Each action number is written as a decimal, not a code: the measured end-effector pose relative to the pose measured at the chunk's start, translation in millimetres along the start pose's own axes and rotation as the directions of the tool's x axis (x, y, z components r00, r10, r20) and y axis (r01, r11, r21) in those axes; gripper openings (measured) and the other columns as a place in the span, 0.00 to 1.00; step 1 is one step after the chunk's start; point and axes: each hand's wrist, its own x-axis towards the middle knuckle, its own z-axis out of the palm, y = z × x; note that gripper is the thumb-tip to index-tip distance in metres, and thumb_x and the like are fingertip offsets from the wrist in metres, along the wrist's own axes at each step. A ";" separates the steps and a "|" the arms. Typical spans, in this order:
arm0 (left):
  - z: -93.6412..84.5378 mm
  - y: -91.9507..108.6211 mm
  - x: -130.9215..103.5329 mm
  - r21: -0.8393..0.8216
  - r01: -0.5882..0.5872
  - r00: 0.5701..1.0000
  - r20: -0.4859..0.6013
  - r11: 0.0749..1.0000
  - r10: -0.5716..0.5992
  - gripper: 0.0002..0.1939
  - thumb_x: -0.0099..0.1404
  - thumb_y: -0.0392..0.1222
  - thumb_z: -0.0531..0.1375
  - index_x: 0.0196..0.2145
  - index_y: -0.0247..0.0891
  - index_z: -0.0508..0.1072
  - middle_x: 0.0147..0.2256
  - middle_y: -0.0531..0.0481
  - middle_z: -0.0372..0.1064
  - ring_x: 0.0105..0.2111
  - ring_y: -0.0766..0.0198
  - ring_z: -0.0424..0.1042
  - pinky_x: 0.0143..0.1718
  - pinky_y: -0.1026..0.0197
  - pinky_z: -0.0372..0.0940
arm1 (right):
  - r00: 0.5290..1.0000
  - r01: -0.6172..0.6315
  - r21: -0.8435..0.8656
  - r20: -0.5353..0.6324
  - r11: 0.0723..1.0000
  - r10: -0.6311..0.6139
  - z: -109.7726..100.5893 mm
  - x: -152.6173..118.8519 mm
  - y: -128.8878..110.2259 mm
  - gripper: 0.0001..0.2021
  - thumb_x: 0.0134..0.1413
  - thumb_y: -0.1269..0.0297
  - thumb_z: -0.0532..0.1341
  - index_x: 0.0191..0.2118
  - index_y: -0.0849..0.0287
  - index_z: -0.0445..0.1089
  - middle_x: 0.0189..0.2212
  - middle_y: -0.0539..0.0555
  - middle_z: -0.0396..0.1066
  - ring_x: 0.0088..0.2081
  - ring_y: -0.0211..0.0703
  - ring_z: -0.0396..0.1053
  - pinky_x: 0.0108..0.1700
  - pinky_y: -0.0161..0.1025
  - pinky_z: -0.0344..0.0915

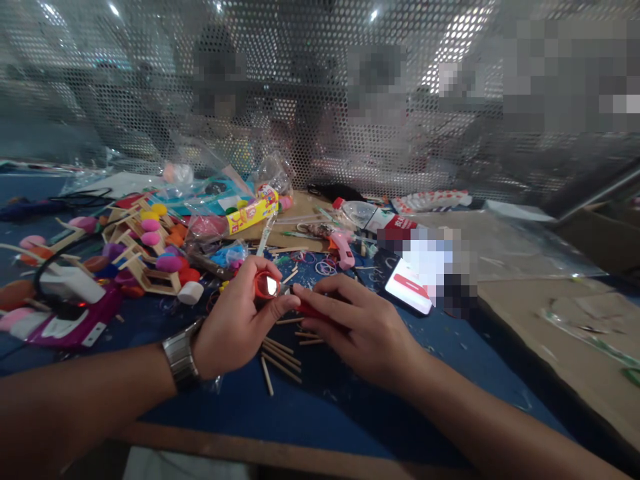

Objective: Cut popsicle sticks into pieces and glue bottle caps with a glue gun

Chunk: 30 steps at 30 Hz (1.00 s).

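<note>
My left hand [240, 313], with a metal watch on its wrist, is wrapped round a small red round object [267, 287] with a bright, shiny face. Close beside it on the right, my right hand [357, 323] grips a red-handled tool [320, 312], mostly covered by the fingers. The tool's dark tip reaches the red round object between the two hands. Just below the hands, several thin wooden sticks [281, 360] lie on the blue table [320, 413].
Wooden frames with coloured pieces [155, 273] and a purple power strip [75, 320] are at the left. Behind the hands lie a pink glue gun [343, 248], a plastic bottle [375, 217] and a yellow packet [254, 210]. A lit phone [410, 287] and cardboard [560, 347] are at the right.
</note>
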 end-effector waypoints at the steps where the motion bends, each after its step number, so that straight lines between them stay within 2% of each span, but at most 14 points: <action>1: 0.3 -0.9 -0.2 -0.012 0.004 1.000 0.004 1.000 -0.004 0.16 0.68 0.53 0.61 0.43 0.40 0.62 0.33 0.52 0.63 0.30 0.65 0.64 0.31 0.61 0.62 | 1.000 -0.006 0.000 0.001 1.000 0.006 -0.1 -0.3 0.3 0.18 0.66 0.65 0.59 0.60 0.55 0.70 0.41 0.58 0.73 0.37 0.42 0.72 0.38 0.40 0.76; 5: 1.1 -3.2 -1.9 -0.122 0.084 0.993 0.096 0.989 -0.073 0.23 0.67 0.54 0.62 0.51 0.41 0.58 0.35 0.52 0.62 0.27 0.66 0.65 0.26 0.63 0.61 | 1.000 -0.019 -0.003 -0.002 1.000 0.019 0.1 -1.5 1.4 0.18 0.66 0.66 0.59 0.59 0.56 0.71 0.41 0.59 0.72 0.36 0.42 0.72 0.37 0.40 0.76; 7: 1.0 -2.5 -2.0 -0.142 0.110 0.987 0.132 0.984 -0.092 0.24 0.66 0.55 0.62 0.51 0.41 0.56 0.35 0.53 0.61 0.26 0.67 0.64 0.24 0.63 0.60 | 1.000 -0.016 -0.002 0.005 1.000 0.016 0.3 -1.7 1.1 0.17 0.65 0.67 0.59 0.58 0.58 0.72 0.41 0.59 0.72 0.36 0.41 0.72 0.37 0.39 0.75; 11: -0.7 2.5 0.8 -0.046 0.049 0.996 0.081 0.998 -0.045 0.18 0.68 0.55 0.60 0.44 0.40 0.60 0.31 0.54 0.61 0.26 0.66 0.63 0.27 0.62 0.61 | 1.000 -0.017 0.001 0.015 1.000 0.017 -0.6 -0.9 -0.4 0.17 0.66 0.65 0.59 0.58 0.57 0.72 0.41 0.59 0.72 0.37 0.41 0.72 0.38 0.39 0.75; 15: -3.2 5.7 3.0 0.009 0.004 0.999 0.038 1.000 -0.004 0.15 0.69 0.53 0.59 0.38 0.40 0.62 0.32 0.53 0.64 0.28 0.65 0.65 0.30 0.62 0.62 | 1.000 -0.006 0.012 0.017 1.000 0.006 -2.3 -0.2 -1.4 0.17 0.66 0.66 0.59 0.57 0.57 0.72 0.40 0.58 0.73 0.35 0.41 0.72 0.37 0.39 0.75; 18: -4.1 5.5 2.1 0.007 0.016 1.000 0.021 1.000 -0.016 0.16 0.67 0.54 0.61 0.37 0.40 0.63 0.32 0.53 0.65 0.29 0.65 0.65 0.30 0.62 0.62 | 1.000 -0.002 0.008 0.025 1.000 0.002 -2.8 0.2 -1.8 0.16 0.66 0.66 0.59 0.57 0.57 0.73 0.40 0.59 0.73 0.35 0.42 0.72 0.36 0.40 0.75; 23: -3.4 5.2 1.1 0.011 0.020 0.999 0.041 1.000 -0.021 0.16 0.68 0.55 0.60 0.35 0.40 0.62 0.26 0.56 0.63 0.23 0.67 0.62 0.25 0.63 0.58 | 1.000 0.002 0.004 0.018 1.000 -0.002 -2.2 0.5 -1.5 0.16 0.66 0.65 0.60 0.56 0.58 0.73 0.40 0.59 0.72 0.36 0.42 0.72 0.36 0.40 0.75; 27: -2.6 3.1 2.5 -0.046 0.062 0.996 0.062 0.997 -0.059 0.18 0.66 0.56 0.61 0.39 0.39 0.63 0.30 0.54 0.64 0.27 0.66 0.64 0.28 0.62 0.61 | 1.000 -0.008 0.025 0.007 1.000 0.007 -3.0 0.1 0.5 0.17 0.65 0.67 0.60 0.57 0.60 0.72 0.41 0.59 0.72 0.37 0.42 0.72 0.38 0.39 0.75; 30: -2.7 0.5 3.0 -0.102 0.113 0.991 0.086 0.988 -0.104 0.23 0.62 0.57 0.65 0.41 0.39 0.62 0.32 0.53 0.63 0.28 0.66 0.64 0.29 0.62 0.63 | 0.999 -0.051 0.022 -0.008 0.998 0.051 -7.0 0.7 3.6 0.18 0.66 0.67 0.59 0.59 0.57 0.70 0.42 0.59 0.73 0.40 0.43 0.73 0.41 0.41 0.74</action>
